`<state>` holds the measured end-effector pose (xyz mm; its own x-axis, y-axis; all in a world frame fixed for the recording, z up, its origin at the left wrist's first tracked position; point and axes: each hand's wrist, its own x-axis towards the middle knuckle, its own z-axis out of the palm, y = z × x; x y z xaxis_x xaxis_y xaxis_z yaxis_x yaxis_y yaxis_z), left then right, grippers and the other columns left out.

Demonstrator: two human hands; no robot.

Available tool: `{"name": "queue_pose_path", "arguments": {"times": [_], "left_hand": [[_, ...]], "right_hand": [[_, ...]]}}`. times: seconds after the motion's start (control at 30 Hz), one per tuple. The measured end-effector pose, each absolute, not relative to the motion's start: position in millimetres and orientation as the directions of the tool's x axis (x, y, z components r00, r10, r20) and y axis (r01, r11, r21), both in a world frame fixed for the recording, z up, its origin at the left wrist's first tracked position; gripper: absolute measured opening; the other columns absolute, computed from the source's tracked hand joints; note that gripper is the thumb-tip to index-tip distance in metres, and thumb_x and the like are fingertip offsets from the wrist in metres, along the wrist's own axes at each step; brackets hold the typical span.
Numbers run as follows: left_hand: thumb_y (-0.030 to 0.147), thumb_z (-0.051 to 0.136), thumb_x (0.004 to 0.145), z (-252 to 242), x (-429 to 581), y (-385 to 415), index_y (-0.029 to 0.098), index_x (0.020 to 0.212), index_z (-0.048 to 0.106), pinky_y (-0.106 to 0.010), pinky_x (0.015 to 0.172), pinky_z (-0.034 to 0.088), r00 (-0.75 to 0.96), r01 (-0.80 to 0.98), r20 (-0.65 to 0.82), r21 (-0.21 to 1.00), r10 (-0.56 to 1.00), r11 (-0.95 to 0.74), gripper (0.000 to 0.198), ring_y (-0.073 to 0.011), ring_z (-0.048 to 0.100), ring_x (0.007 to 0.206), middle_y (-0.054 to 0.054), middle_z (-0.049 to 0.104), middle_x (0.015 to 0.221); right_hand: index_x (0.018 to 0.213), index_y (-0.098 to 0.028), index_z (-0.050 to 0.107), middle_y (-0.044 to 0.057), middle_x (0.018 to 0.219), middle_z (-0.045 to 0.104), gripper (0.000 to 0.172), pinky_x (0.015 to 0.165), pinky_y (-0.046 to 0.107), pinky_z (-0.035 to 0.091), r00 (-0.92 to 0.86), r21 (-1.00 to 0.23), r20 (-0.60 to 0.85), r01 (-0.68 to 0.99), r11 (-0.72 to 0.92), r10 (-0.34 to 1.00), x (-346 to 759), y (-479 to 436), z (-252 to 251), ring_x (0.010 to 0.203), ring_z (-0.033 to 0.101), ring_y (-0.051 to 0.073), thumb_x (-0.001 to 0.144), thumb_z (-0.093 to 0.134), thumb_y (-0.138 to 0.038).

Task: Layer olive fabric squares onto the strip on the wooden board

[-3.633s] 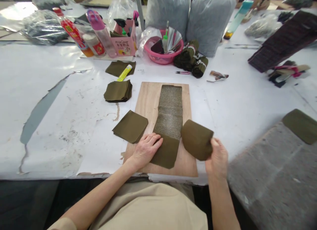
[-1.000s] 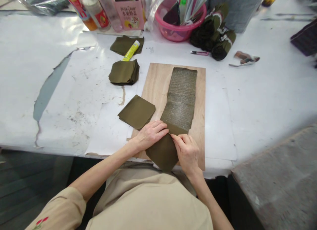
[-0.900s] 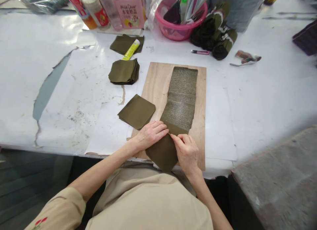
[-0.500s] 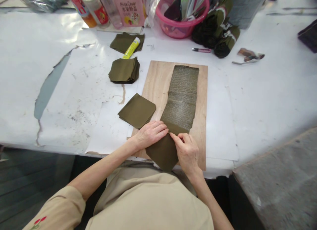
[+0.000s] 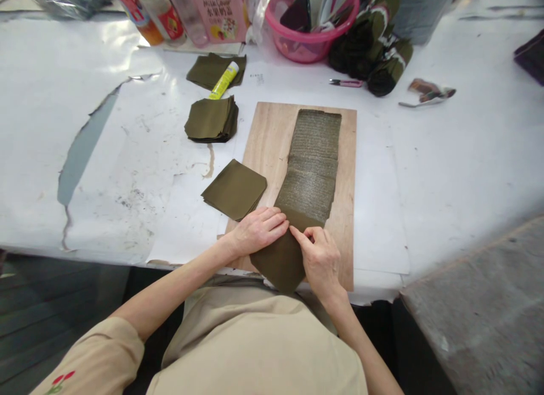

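Observation:
An olive-green fabric piece (image 5: pixel 280 264) lies across the near end of the wooden board (image 5: pixel 266 134), its lower corner reaching toward my body. My left hand (image 5: pixel 262 229) rests on its upper left edge, fingers together and thumb hidden. My right hand (image 5: pixel 319 259) is closed at the same edge, index fingertip against the fabric close to the left fingertips, other fingers curled. Directly beyond them runs a strip of overlapped olive pieces (image 5: pixel 314 151) with whitish, shiny streaks. A small stack of olive squares (image 5: pixel 234 188) sits left of the strip, partly over the board's edge.
Farther left are a thicker fabric stack (image 5: pixel 211 118) and another pile (image 5: pixel 204 72) with a yellow tube (image 5: pixel 224 80) on it. A pink basin (image 5: pixel 306 46), dark fabric rolls (image 5: pixel 389 66), pink thread snips (image 5: pixel 346 83) and a crumpled scrap (image 5: pixel 427 93) are at the back.
My hands and the fabric piece stay almost in place; the right index fingertip shifts very slightly. The whole view has moved a little with my head.

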<state>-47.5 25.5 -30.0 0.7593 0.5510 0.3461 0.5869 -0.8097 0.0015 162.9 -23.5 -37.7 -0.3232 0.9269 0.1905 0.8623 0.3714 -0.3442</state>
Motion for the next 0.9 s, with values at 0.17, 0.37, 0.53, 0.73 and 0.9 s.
{"name": "queue_pose_path", "arguments": {"times": [0.17, 0.37, 0.53, 0.73, 0.9], "left_hand": [[0.015, 0.048, 0.097, -26.5, -46.1, 25.7, 0.012, 0.105, 0.062, -0.032, 0.087, 0.054, 0.762, 0.583, 0.354, -0.014, 0.542, -0.812, 0.016, -0.0194, 0.062, 0.101, -0.009, 0.068, 0.103], [0.014, 0.05, 0.096, -26.3, -46.7, 25.6, 0.011, 0.104, 0.063, -0.033, 0.087, 0.054, 0.759, 0.583, 0.366, -0.013, 0.539, -0.812, 0.015, -0.0202, 0.063, 0.1, -0.009, 0.068, 0.103], [0.014, 0.047, 0.098, -28.5, -48.8, 24.9, 0.012, 0.105, 0.063, -0.034, 0.091, 0.054, 0.749, 0.596, 0.343, 0.024, 0.566, -0.803, 0.017, -0.0193, 0.062, 0.104, -0.01, 0.067, 0.106], [0.013, 0.048, 0.097, -28.6, -48.6, 24.6, 0.012, 0.104, 0.062, -0.034, 0.09, 0.055, 0.748, 0.595, 0.347, 0.03, 0.566, -0.804, 0.016, -0.0196, 0.062, 0.103, -0.01, 0.068, 0.103], [0.013, 0.046, 0.097, -27.5, -48.5, 24.1, 0.012, 0.105, 0.062, -0.034, 0.089, 0.056, 0.755, 0.588, 0.35, 0.013, 0.554, -0.809, 0.018, -0.0194, 0.063, 0.103, -0.01, 0.068, 0.103]], "right_hand": [[0.125, -0.03, 0.065, 0.004, 0.09, 0.058, 0.037, 0.072, 0.027, 0.04, -0.33, -0.346, 0.181, 0.86, 0.374, 0.926, 162.9, -24.2, -36.8, 0.08, 0.048, 0.016, 0.094, 0.054, -0.013], [0.124, -0.031, 0.065, 0.004, 0.091, 0.058, 0.035, 0.072, 0.028, 0.04, -0.33, -0.331, 0.183, 0.866, 0.374, 0.926, 162.9, -23.7, -37.0, 0.081, 0.048, 0.016, 0.094, 0.053, -0.016], [0.123, -0.031, 0.065, 0.004, 0.09, 0.058, 0.035, 0.072, 0.028, 0.039, -0.338, -0.316, 0.19, 0.868, 0.383, 0.922, 162.8, -23.2, -37.4, 0.081, 0.048, 0.016, 0.095, 0.052, -0.016], [0.123, -0.03, 0.065, 0.004, 0.09, 0.057, 0.035, 0.071, 0.028, 0.038, -0.339, -0.305, 0.184, 0.873, 0.382, 0.922, 162.9, -22.8, -35.7, 0.079, 0.047, 0.016, 0.095, 0.052, -0.015], [0.124, -0.03, 0.065, 0.004, 0.09, 0.057, 0.035, 0.072, 0.028, 0.039, -0.349, -0.302, 0.187, 0.869, 0.392, 0.918, 163.2, -23.2, -36.8, 0.08, 0.047, 0.016, 0.094, 0.053, -0.014]]}}
